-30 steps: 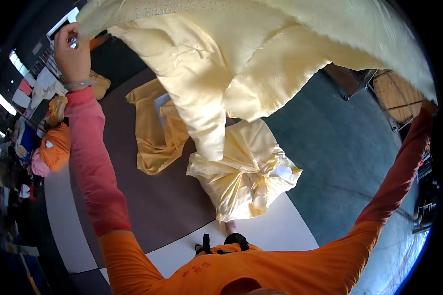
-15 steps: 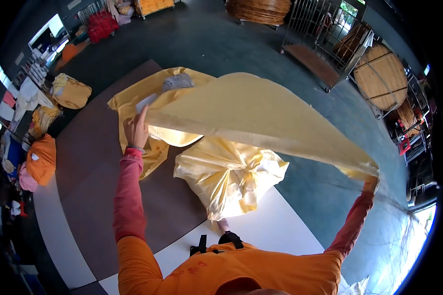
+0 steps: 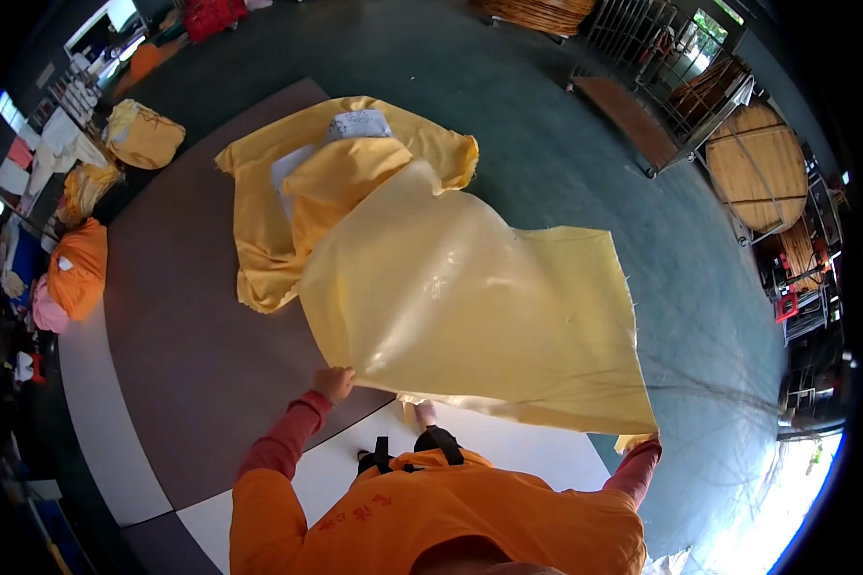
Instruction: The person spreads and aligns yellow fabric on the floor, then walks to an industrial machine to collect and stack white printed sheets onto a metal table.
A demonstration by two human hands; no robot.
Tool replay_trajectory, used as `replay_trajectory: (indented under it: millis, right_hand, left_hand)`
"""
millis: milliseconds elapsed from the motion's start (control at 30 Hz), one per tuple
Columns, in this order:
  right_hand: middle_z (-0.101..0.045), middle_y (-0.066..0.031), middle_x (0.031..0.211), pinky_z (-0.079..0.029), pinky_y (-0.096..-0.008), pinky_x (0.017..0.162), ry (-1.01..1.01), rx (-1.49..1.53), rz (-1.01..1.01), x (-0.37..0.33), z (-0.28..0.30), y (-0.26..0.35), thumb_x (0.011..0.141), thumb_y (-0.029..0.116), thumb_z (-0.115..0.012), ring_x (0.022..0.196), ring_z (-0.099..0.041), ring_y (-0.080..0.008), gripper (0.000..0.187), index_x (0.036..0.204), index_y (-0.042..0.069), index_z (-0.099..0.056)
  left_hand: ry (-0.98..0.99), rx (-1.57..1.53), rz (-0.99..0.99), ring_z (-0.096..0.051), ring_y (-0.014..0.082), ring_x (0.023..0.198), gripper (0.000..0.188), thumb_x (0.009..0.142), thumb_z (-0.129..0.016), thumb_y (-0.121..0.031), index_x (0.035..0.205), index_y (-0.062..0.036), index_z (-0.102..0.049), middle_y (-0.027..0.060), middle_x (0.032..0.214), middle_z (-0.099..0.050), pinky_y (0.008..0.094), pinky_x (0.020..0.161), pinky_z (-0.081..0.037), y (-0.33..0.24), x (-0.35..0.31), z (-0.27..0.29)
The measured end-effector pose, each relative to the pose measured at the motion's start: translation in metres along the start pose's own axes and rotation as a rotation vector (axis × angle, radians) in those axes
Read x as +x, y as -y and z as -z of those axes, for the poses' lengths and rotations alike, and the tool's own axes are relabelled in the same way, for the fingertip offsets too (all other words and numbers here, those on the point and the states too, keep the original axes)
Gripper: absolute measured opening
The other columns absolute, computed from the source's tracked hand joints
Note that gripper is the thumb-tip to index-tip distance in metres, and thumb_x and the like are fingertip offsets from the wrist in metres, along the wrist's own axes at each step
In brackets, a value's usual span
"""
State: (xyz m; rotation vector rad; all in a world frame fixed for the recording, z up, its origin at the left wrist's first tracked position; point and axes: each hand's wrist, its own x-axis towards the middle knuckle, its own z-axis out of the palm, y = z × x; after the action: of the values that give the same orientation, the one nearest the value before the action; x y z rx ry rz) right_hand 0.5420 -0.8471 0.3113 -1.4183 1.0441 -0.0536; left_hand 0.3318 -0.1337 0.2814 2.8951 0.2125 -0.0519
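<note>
A pale yellow cloth (image 3: 508, 316) is spread out and held up in front of me. My left hand (image 3: 336, 383) is closed on its near left corner. At the near right corner my right hand (image 3: 642, 444) grips it too, its fingers mostly covered by the fabric. The knotted yellow bundle seen earlier is hidden under this cloth. Beyond it, a deeper yellow cloth (image 3: 264, 249) lies rumpled on brown boards, with a grey-white packet (image 3: 360, 125) and a flat white piece (image 3: 286, 172) on it.
Brown boards (image 3: 201, 335) and white boards (image 3: 547, 452) lie underfoot on a dark green floor (image 3: 508, 125). To the left are an orange bundle (image 3: 77, 268) and a yellow bundle (image 3: 144, 134). A wire cage trolley (image 3: 662, 67) and a round wooden tabletop (image 3: 758, 168) stand at far right.
Both hands have come down and nearer to my body, the left also moving right. The cloth has billowed out flat, now covering the knotted bundle. The view has shifted a little.
</note>
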Motion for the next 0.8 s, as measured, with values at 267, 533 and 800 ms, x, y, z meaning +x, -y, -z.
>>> replay_trajectory:
  millis: [267, 533, 800]
  right_hand:
    - [-0.051, -0.0047, 0.079, -0.039, -0.0259, 0.058, 0.22, -0.176, -0.231, -0.003, -0.041, -0.011, 0.069, 0.016, -0.043, 0.07, -0.048, -0.0173, 0.019, 0.082, 0.004, -0.05]
    - [-0.056, -0.0103, 0.069, -0.043, -0.0298, 0.058, 0.62, -1.767, 0.909, 0.004, -0.216, -0.123, 0.063, 0.01, -0.048, 0.066, -0.053, -0.021, 0.02, 0.08, 0.001, -0.053]
    - [-0.053, -0.008, 0.064, -0.036, -0.0267, 0.041, 1.262, -1.146, 0.126, -0.267, -0.446, -0.296, 0.073, 0.013, -0.042, 0.052, -0.051, -0.0174, 0.017, 0.088, 0.011, -0.048]
  left_hand:
    - [0.828, -0.128, 0.259, -0.051, 0.0254, 0.079, 0.034, 0.064, -0.053, -0.026, 0.092, -0.0081, -0.044, 0.0119, 0.082, -0.054, 0.0367, 0.064, -0.04, -0.062, -0.111, -0.07]
    - [0.553, -0.811, 0.569, -0.052, 0.0231, 0.075, 0.032, 0.065, -0.051, -0.026, 0.091, -0.0069, -0.051, 0.0116, 0.08, -0.055, 0.0293, 0.069, -0.04, -0.057, -0.143, -0.119]
    - [-0.253, -1.505, 0.954, -0.051, 0.0145, 0.055, 0.02, 0.069, -0.049, -0.016, 0.081, -0.0007, -0.053, 0.007, 0.066, -0.054, 0.0235, 0.051, -0.042, -0.017, -0.226, -0.121]
